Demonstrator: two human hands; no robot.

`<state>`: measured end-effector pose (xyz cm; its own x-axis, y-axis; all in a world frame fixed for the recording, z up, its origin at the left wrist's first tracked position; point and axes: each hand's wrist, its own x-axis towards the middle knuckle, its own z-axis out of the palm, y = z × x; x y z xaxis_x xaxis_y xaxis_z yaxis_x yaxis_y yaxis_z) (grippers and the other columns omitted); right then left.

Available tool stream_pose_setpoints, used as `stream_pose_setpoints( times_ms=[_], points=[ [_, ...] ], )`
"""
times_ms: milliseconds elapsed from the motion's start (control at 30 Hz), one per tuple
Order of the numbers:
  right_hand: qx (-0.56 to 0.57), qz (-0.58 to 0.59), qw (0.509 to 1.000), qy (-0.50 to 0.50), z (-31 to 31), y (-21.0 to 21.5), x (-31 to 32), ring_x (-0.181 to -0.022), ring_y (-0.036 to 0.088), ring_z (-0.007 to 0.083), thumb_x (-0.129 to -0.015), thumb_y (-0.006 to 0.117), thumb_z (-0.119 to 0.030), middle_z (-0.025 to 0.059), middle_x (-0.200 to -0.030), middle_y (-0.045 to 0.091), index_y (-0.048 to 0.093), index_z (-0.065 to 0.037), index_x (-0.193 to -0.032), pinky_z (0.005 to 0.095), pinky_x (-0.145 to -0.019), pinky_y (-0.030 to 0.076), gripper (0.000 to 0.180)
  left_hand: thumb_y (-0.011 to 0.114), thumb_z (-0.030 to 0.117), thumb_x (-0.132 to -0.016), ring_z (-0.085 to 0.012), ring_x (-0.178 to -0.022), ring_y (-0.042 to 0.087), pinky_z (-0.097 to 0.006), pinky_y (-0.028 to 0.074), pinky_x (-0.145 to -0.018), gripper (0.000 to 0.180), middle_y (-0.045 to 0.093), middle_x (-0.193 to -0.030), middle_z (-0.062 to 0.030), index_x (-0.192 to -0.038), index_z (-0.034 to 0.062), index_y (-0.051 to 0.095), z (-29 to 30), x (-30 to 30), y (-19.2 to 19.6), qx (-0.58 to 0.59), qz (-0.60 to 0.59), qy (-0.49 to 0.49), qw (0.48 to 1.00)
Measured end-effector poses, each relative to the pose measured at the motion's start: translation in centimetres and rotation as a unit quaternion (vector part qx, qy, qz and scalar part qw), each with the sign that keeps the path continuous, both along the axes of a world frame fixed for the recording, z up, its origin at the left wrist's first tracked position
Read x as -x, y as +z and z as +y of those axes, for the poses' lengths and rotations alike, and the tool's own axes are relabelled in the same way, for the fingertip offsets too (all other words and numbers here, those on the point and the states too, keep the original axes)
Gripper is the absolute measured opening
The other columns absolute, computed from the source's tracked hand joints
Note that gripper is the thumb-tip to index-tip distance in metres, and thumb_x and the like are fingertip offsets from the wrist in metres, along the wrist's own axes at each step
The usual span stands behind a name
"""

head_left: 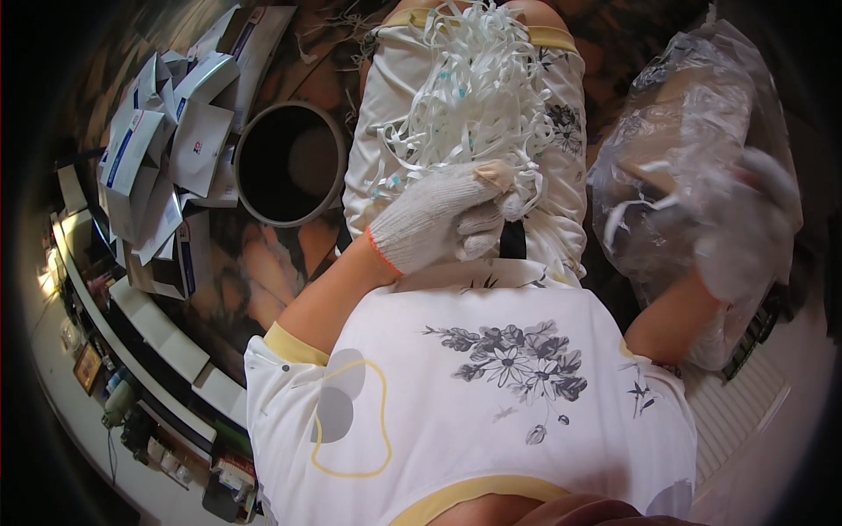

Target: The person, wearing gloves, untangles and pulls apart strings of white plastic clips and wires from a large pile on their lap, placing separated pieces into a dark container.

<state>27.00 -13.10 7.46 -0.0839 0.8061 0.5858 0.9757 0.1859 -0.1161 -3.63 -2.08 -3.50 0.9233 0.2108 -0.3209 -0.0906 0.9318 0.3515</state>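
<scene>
A tangled heap of thin white strips (469,96), with a few teal bits among them, lies across my lap. My left hand (447,219), in a white knit glove with an orange-edged cuff, rests against the heap's near edge. Its fingers are curled in, and a tan patch shows at one fingertip. Strips lie close by the fingertips, but what they hold is hidden. At the right, my gloved right hand (745,232) is smeared by motion over a clear plastic bag (684,96) with something brown, like cardboard, inside. A white strip-like piece (645,206) shows beside that hand.
Left of my legs stands a dark round bin (292,107) with a pale rim. Beyond it lies a pile of white folded boxes (202,145) with blue bands. Loose strips (338,31) are scattered on the dark patterned floor (267,272). Shelves with small items curve along the left rim.
</scene>
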Motion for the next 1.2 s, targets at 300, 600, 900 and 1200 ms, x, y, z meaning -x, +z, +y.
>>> stream_pose_setpoints(
  times_ms=[300, 600, 900, 1200],
  points=[
    [0.246, 0.256, 0.927, -0.12, 5.0, -11.4, 9.6, -0.062, 0.056, -0.0003, -0.083, 0.07, -0.009, 0.0004, -0.072, 0.066, 0.07, -0.011, -0.099, 0.0183, -0.052, 0.043, 0.017, 0.052, 0.035, -0.095, -0.0063, -0.056, 0.035, -0.021, 0.027, -0.049, 0.029, 0.044, -0.069, 0.0019, -0.094, 0.0065, 0.058, 0.5, 0.0, 1.2, -0.177, 0.074, 0.005, 0.981],
    [0.307, 0.478, 0.813, -0.128, 3.4, -4.6, 8.6, -0.06, 0.05, -0.0002, -0.084, 0.066, -0.004, -0.0029, -0.073, 0.064, 0.07, -0.003, -0.095, 0.0161, -0.052, 0.038, 0.012, 0.064, 0.031, -0.089, -0.0086, -0.069, 0.051, -0.024, 0.044, -0.061, 0.041, 0.052, -0.075, 0.0007, -0.121, 0.0048, 0.06, 3.4, -2.4, 3.5, -0.529, 0.114, 0.068, 0.838],
    [0.239, 0.562, 0.785, -0.107, 3.0, -0.7, 9.8, -0.051, 0.047, 0.0004, -0.083, 0.07, -0.009, 0.0, -0.07, 0.062, 0.068, -0.006, -0.089, 0.0159, -0.044, 0.032, 0.007, 0.059, 0.031, -0.092, -0.0269, -0.079, 0.059, -0.036, 0.048, -0.074, 0.032, 0.058, -0.089, -0.0113, -0.105, 0.0019, 0.062, 3.5, -5.9, 4.4, -0.807, 0.054, -0.02, 0.588],
    [0.367, 0.709, 0.602, -0.025, 3.1, -3.4, 8.6, -0.046, 0.042, 0.005, -0.09, 0.058, -0.016, -0.0006, -0.062, 0.051, 0.054, -0.002, -0.093, 0.0209, -0.038, 0.032, 0.014, 0.058, 0.031, -0.093, -0.009, -0.077, 0.055, -0.026, 0.047, -0.071, 0.032, 0.063, -0.088, -0.0021, -0.101, 0.0008, 0.063, 3.4, -4.3, 4.2, -0.461, 0.047, -0.143, 0.874]
  ],
)
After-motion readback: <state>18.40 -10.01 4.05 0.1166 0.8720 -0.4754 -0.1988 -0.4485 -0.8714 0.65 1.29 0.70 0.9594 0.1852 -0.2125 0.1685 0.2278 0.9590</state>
